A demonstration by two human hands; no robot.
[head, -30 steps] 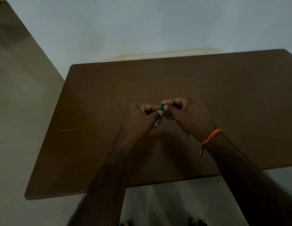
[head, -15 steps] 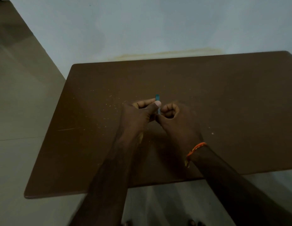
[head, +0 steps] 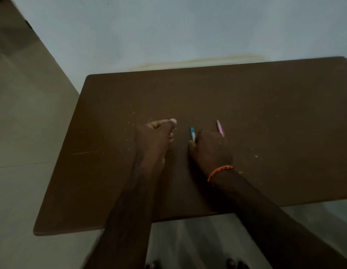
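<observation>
teal pen [head: 192, 132] — lies on the surface [head: 265, 113] with its far end pointing to 12 o'clock. its near end is hidden under the right hand [head: 212, 150]. pink pen [head: 219, 128] lies near it, at 3 o'clock of the teal pen, and only its far end shows past the knuckles.

handling, as judged: both pens are light, stiff and smooth-barrelled. they will roll on a flat top and slip from a loose pinch. take hold at mid-barrel, thumb against two fingers, not at the tip or the clip end.

right grip: the hand covers the near ends of both pens with its back to the camera. the fingers are hidden, so it cannot be told whether they grasp the pens or merely rest on them. an orange thread band [head: 219, 170] sits on this wrist.

left grip: the left hand [head: 154, 138] rests on the surface at 9 o'clock of the teal pen, apart from it. its fingers are curled in and the thumb is laid forward — clenched, with nothing visible inside.

edges and room:
- the widest room for moving lies from 12 to 3 o'clock of the pens.
- the near edge runs at 6 o'clock under both forearms, and a pen rolling that way would likely drop.
- the left edge is at 9 o'clock, with floor [head: 23, 113] beyond.
- pale specks [head: 133, 124] are scattered at 10 o'clock of the left hand.
</observation>
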